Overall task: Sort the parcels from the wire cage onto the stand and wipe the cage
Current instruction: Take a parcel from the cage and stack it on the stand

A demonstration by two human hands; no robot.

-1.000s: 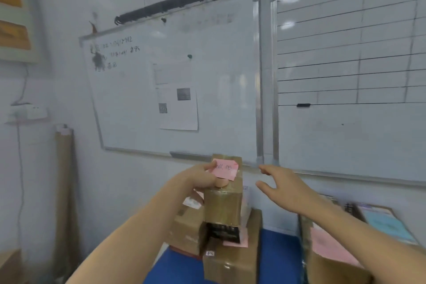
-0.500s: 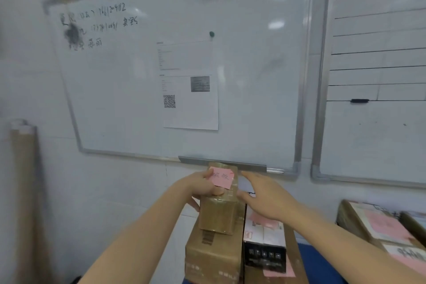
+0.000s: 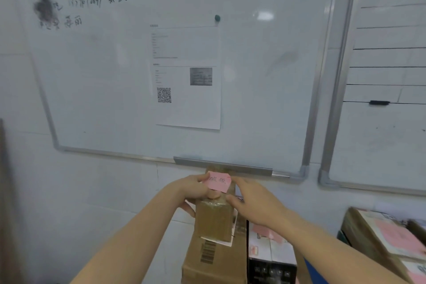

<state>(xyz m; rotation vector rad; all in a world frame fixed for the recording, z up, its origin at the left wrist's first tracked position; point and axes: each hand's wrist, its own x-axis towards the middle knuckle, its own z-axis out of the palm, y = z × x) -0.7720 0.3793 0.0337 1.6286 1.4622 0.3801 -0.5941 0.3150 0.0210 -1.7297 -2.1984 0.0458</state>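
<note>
A small brown taped parcel [image 3: 214, 220] with a pink handwritten note [image 3: 219, 181] on its top is held up in front of the wall. My left hand [image 3: 196, 189] grips its upper left side, thumb over the top edge by the note. My right hand [image 3: 251, 200] holds its right side, fingers against the top corner. Beneath it stands a larger cardboard parcel [image 3: 214, 260] with a barcode, next to a black and white box [image 3: 269, 258] bearing a pink label. The wire cage is out of view.
A whiteboard [image 3: 253, 99] with a pinned sheet hangs on the wall right behind the parcels, its tray just above my hands. A second ruled board [image 3: 380, 122] is to the right. More cardboard parcels with pink labels [image 3: 387, 240] lie at the lower right.
My right hand came in from the right and took hold of the small parcel's right side. The view moved closer to the wall and the stacked parcels.
</note>
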